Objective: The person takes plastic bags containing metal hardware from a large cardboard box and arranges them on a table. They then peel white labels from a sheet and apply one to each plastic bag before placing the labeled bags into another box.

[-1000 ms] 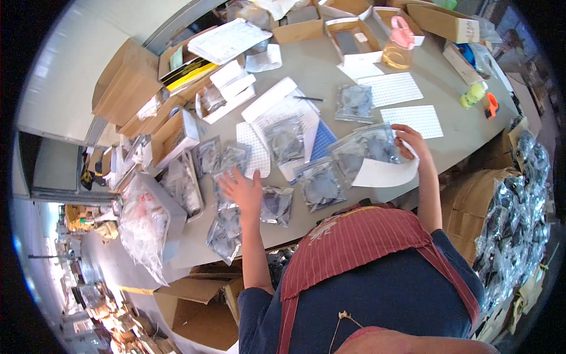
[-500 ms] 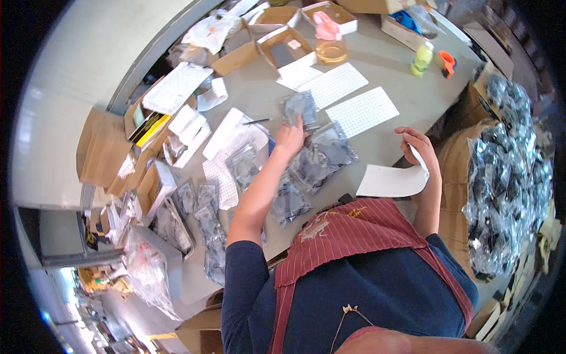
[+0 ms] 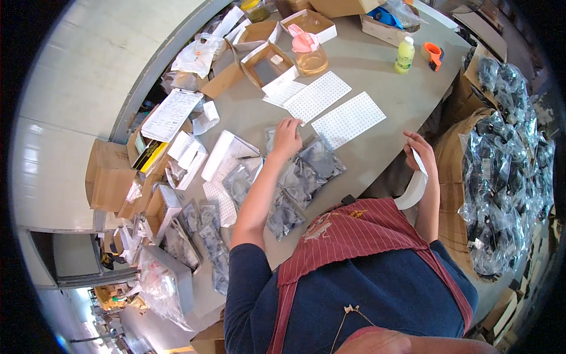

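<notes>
My left hand (image 3: 287, 140) is over the far end of the plastic packets, its fingers closed and their tips by the near-left corner of a white sheet of small labels (image 3: 318, 97). Whatever those fingers may pinch is too small to make out. Below and beside the hand lie several clear bags (image 3: 315, 162) with dark grey contents. Off the table's right edge, my right hand (image 3: 420, 152) grips a curled white sheet (image 3: 413, 190), which hangs down by the wrist. Another label sheet (image 3: 349, 120) lies flat between my hands.
A jug with a pink lid (image 3: 311, 59), a yellow-green bottle (image 3: 404, 56) and an orange tape dispenser (image 3: 433, 56) stand at the back. Cartons and a clipboard (image 3: 171, 115) crowd the left. At right, a large carton (image 3: 453, 177) overflows with bagged black items.
My left hand has left the grey packet it was pressing and shifted to the label sheet's corner, fingers now drawn in. The sheet in my right hand has swung to a narrower curl.
</notes>
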